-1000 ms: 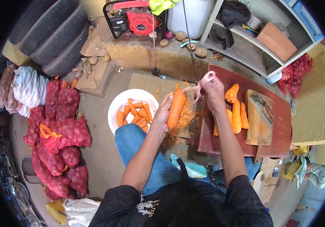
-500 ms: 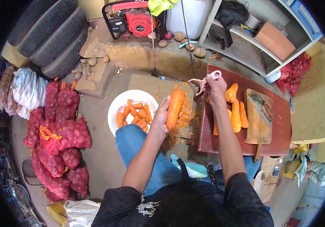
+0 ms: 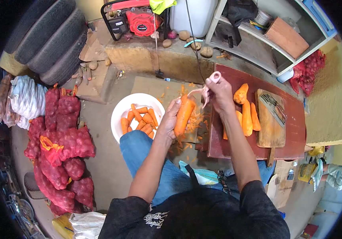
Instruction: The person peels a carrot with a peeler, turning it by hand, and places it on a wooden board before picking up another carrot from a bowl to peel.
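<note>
My left hand [image 3: 168, 121] grips a large orange carrot [image 3: 184, 114] by its lower end, tip pointing up and away. My right hand [image 3: 220, 95] holds a pale pink peeler [image 3: 206, 88] whose blade rests against the carrot's upper end. Orange peelings [image 3: 194, 121] lie on a piece of cardboard [image 3: 155, 87] under the carrot. To the left stands a white bowl [image 3: 125, 104] with several unpeeled carrots [image 3: 141, 119]. Right of my hand, peeled carrots [image 3: 246, 115] lie on a dark red table [image 3: 294, 127].
A wooden cutting board [image 3: 272, 131] with a knife [image 3: 276, 109] lies on the table. Red mesh sacks [image 3: 59, 143] pile up at the left, tyres [image 3: 43, 36] behind them. A red generator [image 3: 139, 20], a white canister and shelves [image 3: 258, 40] stand at the back.
My right hand lifted the peeler up off the carrot's tip half a second ago, then brought it back down onto the carrot's upper end. The carrot stays in my left hand.
</note>
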A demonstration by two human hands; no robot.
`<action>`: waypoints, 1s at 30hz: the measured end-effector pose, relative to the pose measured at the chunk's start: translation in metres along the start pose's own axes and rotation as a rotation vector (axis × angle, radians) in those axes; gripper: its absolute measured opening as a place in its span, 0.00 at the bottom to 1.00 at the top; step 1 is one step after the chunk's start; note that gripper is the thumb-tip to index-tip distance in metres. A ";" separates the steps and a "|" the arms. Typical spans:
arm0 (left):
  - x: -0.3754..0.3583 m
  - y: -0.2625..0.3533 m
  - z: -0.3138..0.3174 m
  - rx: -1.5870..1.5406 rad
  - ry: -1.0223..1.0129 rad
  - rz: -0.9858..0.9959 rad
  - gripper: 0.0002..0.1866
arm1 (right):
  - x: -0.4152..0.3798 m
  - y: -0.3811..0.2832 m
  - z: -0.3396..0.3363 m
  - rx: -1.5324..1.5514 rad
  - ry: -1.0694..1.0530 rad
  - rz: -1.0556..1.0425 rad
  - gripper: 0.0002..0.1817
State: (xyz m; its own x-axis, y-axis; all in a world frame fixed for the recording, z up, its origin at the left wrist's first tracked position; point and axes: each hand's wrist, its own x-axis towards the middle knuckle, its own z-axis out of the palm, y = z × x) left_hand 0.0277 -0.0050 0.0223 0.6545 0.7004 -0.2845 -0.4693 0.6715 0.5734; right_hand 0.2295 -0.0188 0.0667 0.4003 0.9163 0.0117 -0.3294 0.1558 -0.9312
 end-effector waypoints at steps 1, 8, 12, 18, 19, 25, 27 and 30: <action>0.002 0.001 0.000 0.001 0.004 0.014 0.20 | -0.008 0.000 0.004 -0.053 -0.063 0.025 0.07; -0.003 0.000 0.001 0.067 -0.019 -0.008 0.21 | 0.028 0.011 -0.033 0.070 0.179 -0.019 0.07; 0.011 -0.007 -0.011 -0.137 0.125 -0.029 0.24 | -0.031 -0.014 0.012 -0.086 -0.078 -0.035 0.08; 0.012 -0.010 -0.018 -0.245 -0.038 -0.088 0.24 | -0.070 0.004 0.039 -0.032 -0.245 0.157 0.10; 0.012 -0.011 -0.015 -0.254 0.004 -0.081 0.26 | -0.065 0.008 0.036 -0.038 -0.250 0.163 0.10; 0.005 -0.003 -0.009 -0.165 -0.002 0.002 0.22 | -0.001 0.027 0.020 0.002 -0.149 0.095 0.08; 0.006 -0.006 -0.016 -0.128 -0.016 -0.020 0.21 | 0.023 0.027 0.011 -0.036 -0.104 0.093 0.08; 0.011 -0.007 -0.017 -0.098 0.054 -0.082 0.20 | 0.041 0.023 0.006 -0.111 -0.080 0.115 0.08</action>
State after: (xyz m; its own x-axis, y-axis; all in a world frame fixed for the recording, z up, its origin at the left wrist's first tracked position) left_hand 0.0286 0.0021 0.0019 0.6618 0.6523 -0.3696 -0.4729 0.7457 0.4694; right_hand 0.2332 0.0244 0.0475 0.2946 0.9529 -0.0723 -0.2709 0.0108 -0.9625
